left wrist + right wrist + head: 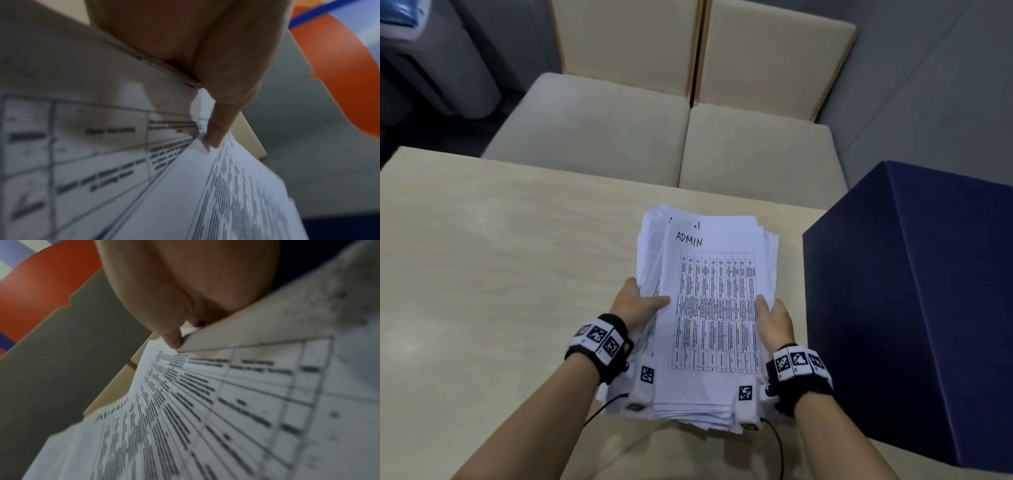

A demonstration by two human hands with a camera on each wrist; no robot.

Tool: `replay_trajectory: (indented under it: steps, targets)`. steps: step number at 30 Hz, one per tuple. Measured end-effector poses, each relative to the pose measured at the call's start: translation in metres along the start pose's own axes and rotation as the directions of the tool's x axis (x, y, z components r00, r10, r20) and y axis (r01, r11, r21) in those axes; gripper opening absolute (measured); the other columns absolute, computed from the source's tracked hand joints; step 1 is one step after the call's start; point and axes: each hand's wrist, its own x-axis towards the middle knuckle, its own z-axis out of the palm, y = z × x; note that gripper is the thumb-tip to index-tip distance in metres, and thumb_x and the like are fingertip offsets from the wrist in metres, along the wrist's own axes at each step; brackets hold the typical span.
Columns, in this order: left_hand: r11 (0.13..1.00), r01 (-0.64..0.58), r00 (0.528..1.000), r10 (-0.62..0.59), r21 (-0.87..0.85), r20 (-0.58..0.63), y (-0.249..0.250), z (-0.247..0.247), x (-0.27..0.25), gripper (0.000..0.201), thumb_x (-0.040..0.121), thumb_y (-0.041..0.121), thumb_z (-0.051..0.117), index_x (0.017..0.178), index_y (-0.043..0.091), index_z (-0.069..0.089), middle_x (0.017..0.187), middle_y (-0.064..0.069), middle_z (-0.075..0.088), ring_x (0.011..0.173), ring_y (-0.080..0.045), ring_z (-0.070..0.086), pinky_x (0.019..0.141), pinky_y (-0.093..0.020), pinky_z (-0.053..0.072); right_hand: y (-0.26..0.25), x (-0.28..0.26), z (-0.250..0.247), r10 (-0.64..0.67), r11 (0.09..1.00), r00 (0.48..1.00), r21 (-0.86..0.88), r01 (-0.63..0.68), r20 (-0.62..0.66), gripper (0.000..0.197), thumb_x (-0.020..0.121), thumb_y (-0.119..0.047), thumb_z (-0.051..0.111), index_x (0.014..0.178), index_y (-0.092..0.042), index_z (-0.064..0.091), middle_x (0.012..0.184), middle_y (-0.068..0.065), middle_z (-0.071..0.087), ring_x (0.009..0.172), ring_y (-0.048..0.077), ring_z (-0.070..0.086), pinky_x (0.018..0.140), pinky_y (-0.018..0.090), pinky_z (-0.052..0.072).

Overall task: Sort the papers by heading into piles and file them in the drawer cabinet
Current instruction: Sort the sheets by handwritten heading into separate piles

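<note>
Now the stack of papers (710, 308) is held just above the worktop (482, 257), slightly right of centre, its top sheet headed "ADMIN" over a printed table. The stack is gripped at nine o'clock by the left hand (637, 301) and at three o'clock by the right hand (774, 318), thumbs laid on top, fingers hidden beneath. Edges are fanned and uneven, so squaring them up against the worktop would probably be wise before sheets are peeled off by heading. At three o'clock stands a dark blue box (911, 308), presumably the drawer cabinet; no drawers or contents can be seen. At twelve o'clock, beige seats (654, 137) are ranged.
</note>
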Motion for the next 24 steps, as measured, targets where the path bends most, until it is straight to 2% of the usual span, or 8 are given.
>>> replay_trajectory:
  steps: [4,7,9,11,15,19,22,24]
  targets:
    - [0.984,-0.032,0.983,0.063,0.174,-0.172,0.012,0.008,-0.005,0.083,0.078,0.044,0.079,0.133,0.004,0.032,0.128,-0.010,0.047,0.118,-0.033,0.051,0.094,-0.039,0.046,0.007,-0.002,0.005,-0.054,0.998,0.996,0.038,0.057,-0.069,0.082,0.083,-0.048,0.073,0.143,-0.006,0.035,0.145,0.012,0.040,0.126,0.032,0.048,0.108,0.044,0.040]
    - [0.933,-0.118,0.875,0.260,0.341,-0.408,0.012,0.009,-0.005,0.084,0.071,0.049,0.081,0.130,0.004,0.040,0.129,-0.012,0.047,0.118,-0.031,0.048,0.099,-0.046,0.042,0.010,-0.001,0.002,-0.138,0.990,0.958,-0.015,0.139,-0.250,0.077,0.068,-0.038,0.089,0.123,-0.010,0.044,0.121,0.004,0.044,0.102,0.023,0.049,0.097,0.041,0.045]
    - [0.877,-0.185,0.802,0.396,0.443,-0.448,0.014,0.010,-0.005,0.067,0.073,0.044,0.078,0.121,0.008,0.049,0.119,-0.008,0.051,0.112,-0.029,0.048,0.094,-0.044,0.041,0.013,0.003,0.000,-0.186,0.983,0.945,-0.040,0.182,-0.269,0.050,0.072,-0.031,0.085,0.104,-0.012,0.052,0.106,0.003,0.057,0.096,0.026,0.057,0.086,0.040,0.049]
    - [0.820,-0.256,0.790,0.483,0.511,-0.379,0.017,0.013,-0.005,0.047,0.077,0.038,0.074,0.110,0.011,0.055,0.110,-0.006,0.054,0.106,-0.029,0.049,0.089,-0.042,0.042,0.013,0.007,-0.007,-0.215,0.977,0.936,-0.065,0.205,-0.278,0.027,0.082,-0.030,0.077,0.089,-0.009,0.061,0.091,0.008,0.066,0.089,0.033,0.061,0.076,0.039,0.052]
    - [0.692,-0.142,0.759,0.535,0.708,-0.371,0.021,0.020,-0.013,0.029,0.081,0.040,0.066,0.100,0.018,0.063,0.109,-0.004,0.055,0.106,-0.027,0.044,0.086,-0.041,0.033,0.014,0.006,-0.025,-0.213,0.977,0.910,-0.093,0.193,-0.356,0.036,0.098,-0.035,0.055,0.101,-0.001,0.069,0.105,0.016,0.068,0.097,0.036,0.061,0.081,0.037,0.050]
    - [0.680,-0.170,0.844,0.475,0.713,-0.251,0.027,0.031,-0.008,0.045,0.086,0.053,0.061,0.110,0.015,0.056,0.109,-0.003,0.057,0.099,-0.023,0.054,0.084,-0.036,0.046,0.009,-0.006,-0.038,-0.302,0.944,0.823,-0.033,0.327,-0.481,0.017,0.092,-0.006,0.056,0.103,-0.003,0.069,0.100,0.013,0.067,0.092,0.032,0.062,0.082,0.037,0.051]
    - [0.650,-0.082,0.910,0.358,0.755,-0.209,0.029,0.038,-0.004,0.058,0.087,0.056,0.062,0.119,0.010,0.049,0.113,-0.006,0.057,0.101,-0.025,0.060,0.075,-0.034,0.047,0.010,-0.008,-0.042,-0.214,0.952,0.873,0.107,0.287,-0.438,0.019,0.082,0.001,0.061,0.070,-0.014,0.061,0.071,0.005,0.063,0.071,0.027,0.059,0.066,0.033,0.051]
    - [0.624,-0.056,0.922,0.331,0.780,-0.199,0.031,0.042,-0.003,0.048,0.089,0.051,0.062,0.112,0.010,0.051,0.107,-0.008,0.061,0.096,-0.028,0.062,0.069,-0.034,0.045,0.011,-0.011,-0.044,-0.170,0.955,0.926,0.175,0.239,-0.336,0.029,0.081,0.004,0.063,0.063,-0.019,0.058,0.065,0.001,0.061,0.066,0.022,0.058,0.060,0.025,0.046]
